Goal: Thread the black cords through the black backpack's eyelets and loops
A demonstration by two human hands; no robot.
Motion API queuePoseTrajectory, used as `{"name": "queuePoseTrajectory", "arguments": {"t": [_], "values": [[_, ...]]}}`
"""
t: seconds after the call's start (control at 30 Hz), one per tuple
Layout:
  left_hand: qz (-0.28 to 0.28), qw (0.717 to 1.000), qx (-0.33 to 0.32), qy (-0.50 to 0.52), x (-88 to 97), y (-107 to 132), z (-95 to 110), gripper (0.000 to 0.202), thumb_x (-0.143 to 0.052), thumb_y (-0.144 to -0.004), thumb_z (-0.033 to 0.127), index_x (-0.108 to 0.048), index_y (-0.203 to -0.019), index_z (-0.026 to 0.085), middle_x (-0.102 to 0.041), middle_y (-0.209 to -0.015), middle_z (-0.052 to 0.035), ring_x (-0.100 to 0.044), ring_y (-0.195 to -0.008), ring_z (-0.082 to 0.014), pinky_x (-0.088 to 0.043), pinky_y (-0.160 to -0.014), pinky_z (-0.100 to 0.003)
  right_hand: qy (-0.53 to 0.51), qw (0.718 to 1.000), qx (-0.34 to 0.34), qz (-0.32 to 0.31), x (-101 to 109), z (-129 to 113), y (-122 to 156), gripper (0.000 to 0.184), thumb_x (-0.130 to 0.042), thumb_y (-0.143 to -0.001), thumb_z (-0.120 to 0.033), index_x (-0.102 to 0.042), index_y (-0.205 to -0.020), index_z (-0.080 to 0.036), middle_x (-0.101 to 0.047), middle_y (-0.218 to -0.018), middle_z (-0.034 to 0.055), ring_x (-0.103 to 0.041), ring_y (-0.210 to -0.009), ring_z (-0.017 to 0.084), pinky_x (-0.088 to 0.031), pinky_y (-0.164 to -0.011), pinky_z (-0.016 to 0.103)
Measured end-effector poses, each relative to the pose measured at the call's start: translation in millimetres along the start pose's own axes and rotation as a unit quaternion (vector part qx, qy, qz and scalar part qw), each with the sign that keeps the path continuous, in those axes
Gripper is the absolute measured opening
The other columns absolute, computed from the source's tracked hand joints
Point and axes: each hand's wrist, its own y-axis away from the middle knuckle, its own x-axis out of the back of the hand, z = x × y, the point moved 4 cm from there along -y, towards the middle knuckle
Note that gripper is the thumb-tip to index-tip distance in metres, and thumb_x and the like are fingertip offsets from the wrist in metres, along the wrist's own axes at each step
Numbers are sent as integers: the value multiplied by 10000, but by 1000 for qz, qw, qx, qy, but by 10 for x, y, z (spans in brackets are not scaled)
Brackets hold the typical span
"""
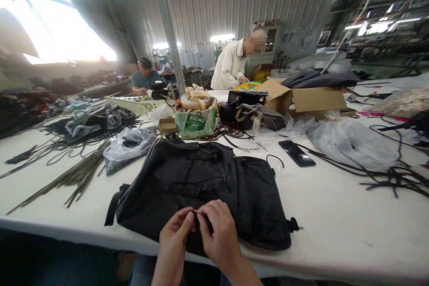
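A black bag lies flat on the white table, its flap spread out to the right. Straps with buckles run across its upper side. Over its near edge, my left hand is closed, thumb and fingers pinched together. My right hand pinches close beside it, fingertips almost touching the left ones. Between the two hands is a small dark piece, perhaps part of the bag; my fingers hide most of it. A black buckle strap sticks out past the flap's right corner.
Behind the bag stand a green-and-white carton with rolled webbing and a cardboard box. A phone lies to the right, near plastic bags and dark cords. Cord bundles lie left. Two people work across the table.
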Motion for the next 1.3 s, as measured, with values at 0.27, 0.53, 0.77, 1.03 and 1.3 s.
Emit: {"name": "queuePoseTrajectory", "arguments": {"t": [0.27,0.53,0.77,1.03,1.3], "values": [[22,999,31,-36,72,24,-78,695,-1128,-524,518,-906,-1089,181,-873,-979,-105,-818,-886,-237,-680,-809,-235,20,1000,-5,-23,29,-15,7,141,-535,-1067,-121,-612,-1023,-231,-673,-987,51,-593,-936,248,-427,-848,412],[46,995,57,-70,62,15,-107,717,-1143,-375,526,-915,-970,198,-885,-960,-92,-846,-834,-239,-681,-773,-169,53,998,-28,-36,111,26,1,95,-611,-957,-144,-607,-981,-236,-684,-969,40,-626,-940,244,-452,-849,393],[32,995,81,-43,72,17,-82,749,-1155,-358,490,-911,-1004,200,-886,-1005,-97,-852,-879,-248,-684,-787,-170,73,995,-15,-69,131,-5,1,127,-657,-1019,-173,-687,-1112,-254,-732,-1057,39,-659,-1005,242,-491,-893,403],[-24,997,17,-71,49,-6,-95,651,-1070,-652,552,-888,-1143,165,-877,-1059,-128,-834,-893,-251,-697,-834,-277,55,997,6,-56,271,57,23,326,-719,-1029,-155,-670,-1340,-241,-756,-1194,84,-670,-1091,293,-559,-964,481],[-20,998,24,-54,46,-4,-86,670,-1079,-613,584,-899,-1103,164,-875,-1057,-144,-817,-864,-231,-684,-818,-271,188,980,19,66,1358,183,226,241,-627,-1100,-208,-731,-1308,-273,-769,-1201,75,-717,-1126,255,-598,-1005,425]]}}
